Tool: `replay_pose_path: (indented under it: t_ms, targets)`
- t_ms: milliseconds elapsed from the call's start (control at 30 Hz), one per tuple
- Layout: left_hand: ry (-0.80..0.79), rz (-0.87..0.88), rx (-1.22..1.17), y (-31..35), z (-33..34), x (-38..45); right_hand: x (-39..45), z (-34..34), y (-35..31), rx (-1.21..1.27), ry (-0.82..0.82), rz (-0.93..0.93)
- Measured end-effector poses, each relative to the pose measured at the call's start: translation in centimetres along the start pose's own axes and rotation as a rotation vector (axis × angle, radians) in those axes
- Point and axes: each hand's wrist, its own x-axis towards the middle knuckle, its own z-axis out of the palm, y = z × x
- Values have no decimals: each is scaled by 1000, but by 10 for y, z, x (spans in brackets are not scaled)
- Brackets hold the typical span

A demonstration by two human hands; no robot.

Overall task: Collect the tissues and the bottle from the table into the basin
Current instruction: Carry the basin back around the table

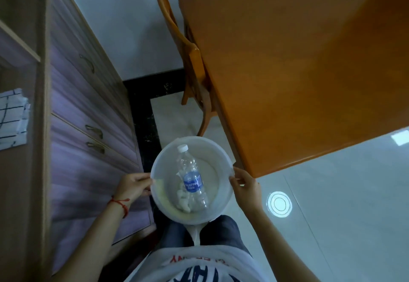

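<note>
I hold a round translucent white basin in front of my body, above the floor. My left hand grips its left rim and my right hand grips its right rim. Inside the basin lies a clear plastic bottle with a white cap and a blue label, its cap pointing away from me. Crumpled white tissues lie beside and under the bottle at the basin's bottom. The orange wooden table stands to the upper right, its top bare in view.
An orange wooden chair is pushed in at the table's left side. A purple-fronted cabinet with drawers runs along the left, with a checked cloth on its shelf. Pale tiled floor spreads to the right.
</note>
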Motion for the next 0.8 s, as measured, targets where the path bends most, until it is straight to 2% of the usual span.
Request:
replay_pose_path:
  t_ms: [500, 800]
  targets:
    - [-251, 42, 179, -13, 56, -44, -123, -28, 74, 127, 291, 253]
    - [-428, 94, 371, -20, 146, -92, -189, -83, 136, 258, 515, 405]
